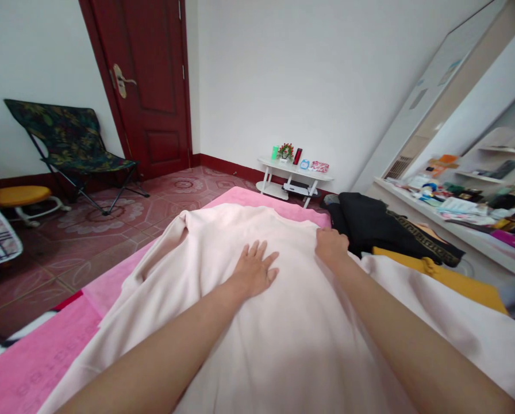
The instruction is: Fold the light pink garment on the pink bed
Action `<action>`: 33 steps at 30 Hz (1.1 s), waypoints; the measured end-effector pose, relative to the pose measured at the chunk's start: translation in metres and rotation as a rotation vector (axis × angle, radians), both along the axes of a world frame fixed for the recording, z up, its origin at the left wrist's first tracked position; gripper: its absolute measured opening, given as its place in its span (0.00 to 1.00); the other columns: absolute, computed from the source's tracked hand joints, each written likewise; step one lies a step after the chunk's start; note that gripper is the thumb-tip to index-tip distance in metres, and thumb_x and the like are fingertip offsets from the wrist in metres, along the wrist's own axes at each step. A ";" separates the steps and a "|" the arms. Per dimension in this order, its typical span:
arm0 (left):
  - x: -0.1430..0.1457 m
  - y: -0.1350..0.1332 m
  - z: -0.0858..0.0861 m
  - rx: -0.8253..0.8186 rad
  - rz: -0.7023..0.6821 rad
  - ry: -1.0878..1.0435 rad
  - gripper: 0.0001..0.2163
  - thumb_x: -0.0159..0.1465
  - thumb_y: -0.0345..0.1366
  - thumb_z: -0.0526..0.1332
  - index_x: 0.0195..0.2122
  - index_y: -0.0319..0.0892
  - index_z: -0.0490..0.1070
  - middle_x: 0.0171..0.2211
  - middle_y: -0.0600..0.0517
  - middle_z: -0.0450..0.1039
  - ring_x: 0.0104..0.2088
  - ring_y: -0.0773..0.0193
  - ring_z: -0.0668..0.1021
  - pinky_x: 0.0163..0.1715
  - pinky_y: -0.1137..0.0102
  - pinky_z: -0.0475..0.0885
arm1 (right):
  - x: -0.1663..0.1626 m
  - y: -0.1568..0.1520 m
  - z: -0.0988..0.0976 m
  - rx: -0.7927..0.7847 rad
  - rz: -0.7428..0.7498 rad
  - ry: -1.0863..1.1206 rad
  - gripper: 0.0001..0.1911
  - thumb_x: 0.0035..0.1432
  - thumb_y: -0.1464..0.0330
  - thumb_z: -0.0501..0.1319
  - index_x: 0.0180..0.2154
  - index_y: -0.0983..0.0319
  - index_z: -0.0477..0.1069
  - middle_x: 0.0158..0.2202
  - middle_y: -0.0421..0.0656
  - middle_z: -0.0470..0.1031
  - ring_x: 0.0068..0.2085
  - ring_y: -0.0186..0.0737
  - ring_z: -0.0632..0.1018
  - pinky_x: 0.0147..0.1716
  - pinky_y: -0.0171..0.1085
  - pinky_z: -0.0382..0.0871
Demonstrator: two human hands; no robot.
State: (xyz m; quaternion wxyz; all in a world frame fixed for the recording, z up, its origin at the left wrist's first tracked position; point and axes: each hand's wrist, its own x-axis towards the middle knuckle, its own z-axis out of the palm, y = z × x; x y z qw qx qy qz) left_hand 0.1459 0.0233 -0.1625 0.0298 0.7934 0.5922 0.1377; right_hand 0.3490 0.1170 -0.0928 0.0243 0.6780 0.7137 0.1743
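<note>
At the centre of the frame, your left hand (pixel 254 269) lies flat with fingers spread apart, palm pressing the pale pink soft fabric garment (pixel 240 322) that is draped over the bright pink bed cover (pixel 37 368). Your right hand (pixel 330 246) sits just to the right of it, curled and closed on the garment's far edge, knuckles up. Both forearms stretch long and nearly straight from the bottom of the frame, converging toward the middle.

Keep the flat palm heavy so the cloth stays pinned, and draw the pinched edge evenly, so that no ridge bunches between your hands; the rumpled fold at the left centre looks likely to need smoothing.

Beyond the right hand, touching the garment's edge, lies a black folded garment with gold trim (pixel 382 230) and a mustard yellow cloth (pixel 456 279). Farther back stands a small white two-tier table (pixel 295 175), and at upper left a dark red wooden door (pixel 149 86).
</note>
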 end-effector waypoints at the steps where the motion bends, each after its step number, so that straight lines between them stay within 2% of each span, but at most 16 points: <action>1: -0.001 0.000 0.001 -0.003 -0.005 -0.014 0.25 0.67 0.51 0.42 0.64 0.52 0.54 0.67 0.47 0.45 0.66 0.48 0.49 0.62 0.48 0.44 | -0.010 -0.010 -0.003 0.034 0.075 0.041 0.20 0.61 0.74 0.51 0.53 0.65 0.66 0.53 0.53 0.70 0.53 0.47 0.71 0.50 0.46 0.63; 4: -0.003 -0.002 0.002 0.006 -0.023 -0.066 0.26 0.66 0.51 0.43 0.63 0.50 0.56 0.66 0.45 0.47 0.66 0.46 0.50 0.62 0.47 0.45 | -0.031 -0.040 -0.031 0.091 0.239 0.205 0.22 0.65 0.65 0.46 0.59 0.61 0.59 0.59 0.48 0.64 0.58 0.44 0.65 0.57 0.46 0.56; 7: -0.005 -0.004 0.001 0.030 -0.028 -0.085 0.25 0.67 0.49 0.43 0.62 0.49 0.58 0.66 0.45 0.49 0.65 0.48 0.52 0.62 0.50 0.48 | -0.035 -0.056 -0.065 -0.019 0.219 0.288 0.25 0.67 0.61 0.42 0.61 0.59 0.56 0.64 0.44 0.56 0.63 0.47 0.58 0.58 0.52 0.52; 9: -0.005 -0.005 0.002 0.045 -0.017 -0.086 0.24 0.66 0.49 0.45 0.61 0.50 0.59 0.65 0.46 0.51 0.64 0.49 0.55 0.62 0.53 0.51 | -0.034 -0.057 -0.078 -0.066 0.196 0.309 0.26 0.67 0.60 0.42 0.62 0.59 0.54 0.65 0.43 0.52 0.64 0.48 0.55 0.59 0.54 0.51; 12: -0.009 0.002 0.010 0.069 -0.023 -0.115 0.21 0.63 0.47 0.51 0.55 0.51 0.68 0.59 0.49 0.64 0.59 0.53 0.66 0.58 0.61 0.61 | -0.030 -0.055 -0.080 -0.055 0.194 0.324 0.26 0.66 0.59 0.42 0.62 0.58 0.54 0.66 0.43 0.52 0.64 0.47 0.54 0.59 0.53 0.50; 14: -0.020 0.016 0.024 0.073 -0.018 -0.135 0.16 0.62 0.45 0.54 0.45 0.50 0.76 0.48 0.51 0.75 0.49 0.57 0.75 0.50 0.68 0.69 | -0.029 -0.055 -0.078 -0.048 0.189 0.335 0.26 0.66 0.58 0.43 0.62 0.58 0.55 0.65 0.43 0.53 0.64 0.46 0.55 0.59 0.52 0.50; 16: -0.040 0.038 0.043 0.091 0.044 -0.145 0.15 0.63 0.41 0.52 0.39 0.47 0.78 0.39 0.51 0.79 0.41 0.60 0.78 0.43 0.70 0.72 | -0.028 -0.056 -0.076 -0.043 0.187 0.349 0.25 0.66 0.58 0.43 0.61 0.58 0.56 0.65 0.43 0.53 0.64 0.46 0.55 0.59 0.52 0.50; 17: -0.053 0.051 0.053 0.120 0.100 -0.150 0.16 0.64 0.38 0.50 0.41 0.46 0.77 0.40 0.51 0.78 0.42 0.61 0.78 0.44 0.70 0.71 | -0.028 -0.056 -0.076 -0.040 0.189 0.356 0.25 0.66 0.58 0.43 0.61 0.58 0.57 0.65 0.43 0.53 0.64 0.46 0.55 0.59 0.51 0.49; 19: -0.080 0.079 0.069 0.186 0.220 -0.153 0.18 0.64 0.34 0.47 0.50 0.44 0.71 0.49 0.49 0.74 0.50 0.60 0.74 0.51 0.67 0.67 | -0.028 -0.057 -0.076 -0.030 0.195 0.368 0.25 0.66 0.58 0.44 0.61 0.58 0.57 0.65 0.44 0.54 0.64 0.45 0.55 0.59 0.50 0.49; 21: -0.107 0.105 0.077 0.208 0.325 -0.142 0.19 0.65 0.32 0.46 0.54 0.43 0.67 0.54 0.47 0.69 0.54 0.58 0.71 0.54 0.65 0.64 | -0.028 -0.057 -0.077 -0.017 0.202 0.379 0.25 0.65 0.58 0.45 0.60 0.58 0.58 0.65 0.44 0.55 0.64 0.45 0.56 0.59 0.50 0.49; 24: -0.139 0.133 0.071 0.158 0.439 -0.110 0.19 0.66 0.34 0.45 0.55 0.42 0.66 0.53 0.43 0.70 0.53 0.56 0.71 0.53 0.63 0.64 | -0.027 -0.057 -0.077 0.000 0.212 0.392 0.24 0.65 0.59 0.45 0.59 0.58 0.59 0.64 0.45 0.56 0.63 0.46 0.56 0.59 0.50 0.50; 27: -0.157 0.148 0.052 0.078 0.502 -0.073 0.20 0.66 0.37 0.49 0.58 0.40 0.62 0.54 0.39 0.68 0.55 0.51 0.69 0.54 0.56 0.63 | -0.027 -0.057 -0.077 0.015 0.221 0.397 0.24 0.65 0.59 0.45 0.59 0.59 0.60 0.64 0.46 0.56 0.63 0.47 0.57 0.59 0.50 0.50; 31: -0.165 0.159 0.028 -0.033 0.460 -0.012 0.35 0.56 0.48 0.62 0.63 0.46 0.52 0.62 0.41 0.58 0.63 0.43 0.56 0.57 0.45 0.54 | -0.028 -0.058 -0.076 0.016 0.211 0.402 0.24 0.65 0.59 0.46 0.59 0.59 0.60 0.64 0.46 0.56 0.63 0.47 0.57 0.59 0.49 0.49; 33: -0.166 0.161 0.024 -0.076 0.415 0.017 0.39 0.53 0.49 0.64 0.64 0.49 0.51 0.62 0.43 0.59 0.63 0.43 0.56 0.57 0.44 0.53 | -0.029 -0.058 -0.074 0.013 0.205 0.406 0.24 0.65 0.59 0.46 0.59 0.59 0.59 0.64 0.46 0.56 0.63 0.47 0.57 0.59 0.49 0.49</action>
